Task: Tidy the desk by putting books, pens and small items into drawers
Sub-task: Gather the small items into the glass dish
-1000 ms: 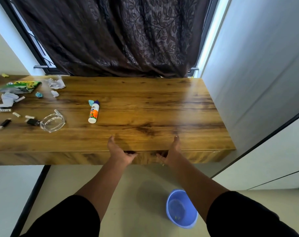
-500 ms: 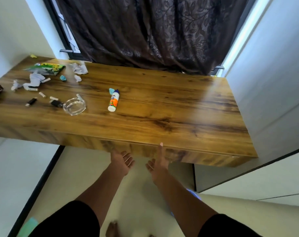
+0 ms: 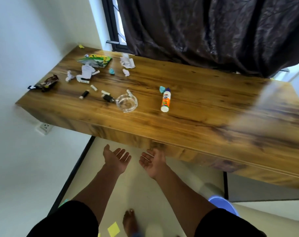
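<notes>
Below the front edge of the wooden bench (image 3: 188, 103), both hands are held palm up with nothing in them. On the left hand (image 3: 115, 159) the fingers (image 3: 124, 155) are spread wide; on the right hand (image 3: 153, 161) they are loosely open, their tips just at the bench's front face, and contact cannot be judged. A thin seam runs along that face toward 3 o'clock, perhaps a drawer front, but no handle shows.

On the bench top, a white and orange bottle (image 3: 165, 102) with a purple cap lies on its side near the middle, a crumpled teal scrap (image 3: 162, 89) touching its cap end. At 9 o'clock from the bottle sits a clear glass ashtray (image 3: 127, 103), with a small black item (image 3: 108, 98) just beside it; what that is stays unclear. Further toward 10 o'clock lie a black stick (image 3: 84, 94), short white pieces, crumpled white paper (image 3: 87, 71), a green packet (image 3: 98, 60) and a dark wrapper (image 3: 46, 82) at the far left edge.

The bench's right end is washed out by glare and blur. A blue tub (image 3: 222, 203) on the floor at 5 o'clock is mostly hidden by the right arm. A dark curtain (image 3: 213, 31) hangs behind.
</notes>
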### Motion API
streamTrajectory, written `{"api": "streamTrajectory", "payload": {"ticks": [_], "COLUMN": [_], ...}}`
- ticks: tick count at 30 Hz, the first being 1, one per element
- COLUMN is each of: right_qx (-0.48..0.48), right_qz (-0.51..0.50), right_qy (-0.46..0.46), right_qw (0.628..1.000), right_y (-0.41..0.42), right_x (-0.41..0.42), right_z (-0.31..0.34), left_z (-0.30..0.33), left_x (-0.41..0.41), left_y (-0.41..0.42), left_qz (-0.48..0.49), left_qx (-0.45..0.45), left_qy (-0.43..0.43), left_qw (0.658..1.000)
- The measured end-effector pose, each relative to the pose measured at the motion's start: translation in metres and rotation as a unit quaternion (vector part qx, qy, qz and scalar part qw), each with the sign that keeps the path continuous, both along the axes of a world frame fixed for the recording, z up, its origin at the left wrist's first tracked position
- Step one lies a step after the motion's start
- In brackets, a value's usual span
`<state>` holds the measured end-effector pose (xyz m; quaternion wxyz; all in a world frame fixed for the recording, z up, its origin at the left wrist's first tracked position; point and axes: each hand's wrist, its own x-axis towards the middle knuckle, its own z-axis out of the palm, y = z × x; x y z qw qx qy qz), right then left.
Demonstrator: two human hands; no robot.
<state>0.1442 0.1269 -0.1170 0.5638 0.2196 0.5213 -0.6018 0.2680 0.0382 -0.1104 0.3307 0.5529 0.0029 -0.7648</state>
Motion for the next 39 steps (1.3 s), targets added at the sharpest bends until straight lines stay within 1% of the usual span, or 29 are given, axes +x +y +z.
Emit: {"api": "streamTrajectory", "payload": {"ticks": [5, 9, 12, 17, 24, 27, 33, 39], "right_qx": [-0.002, 0.026, 0.033, 0.036, 0.032, 0.024, 0.022, 0.009], "right_qz": [-0.064, -0.102, -0.133, -0.188, -0.238, -0.260, -0.262, -0.244], "right_qy": [-0.052, -0.089, -0.110, -0.148, -0.155, -0.155, -0.157, -0.157], "right_qw": [0.997, 0.990, 0.984, 0.970, 0.958, 0.953, 0.952, 0.957], "right_y": [-0.059, -0.102, -0.127, -0.155, -0.175, -0.179, -0.180, -0.174], "right_x": [0.034, 0.055, 0.069, 0.084, 0.084, 0.084, 0.085, 0.085], "right_z": [-0.009, -0.027, -0.038, -0.052, -0.067, -0.070, -0.074, -0.070], "left_z": [-0.012, -0.022, -0.027, -0.035, -0.044, -0.052, -0.058, -0.063], "left_x": [0.037, 0.058, 0.067, 0.071, 0.075, 0.078, 0.081, 0.084], "left_y": [-0.060, -0.107, -0.134, -0.164, -0.184, -0.190, -0.192, -0.185], "left_qz": [0.017, 0.009, 0.000, 0.007, 0.028, 0.029, 0.015, 0.024], "left_qx": [0.000, -0.022, -0.029, -0.014, 0.017, 0.020, 0.019, 0.010], "left_qy": [0.012, 0.014, 0.021, 0.039, 0.052, 0.073, 0.084, 0.089], "left_qw": [1.000, 1.000, 0.999, 0.999, 0.998, 0.997, 0.996, 0.996]}}
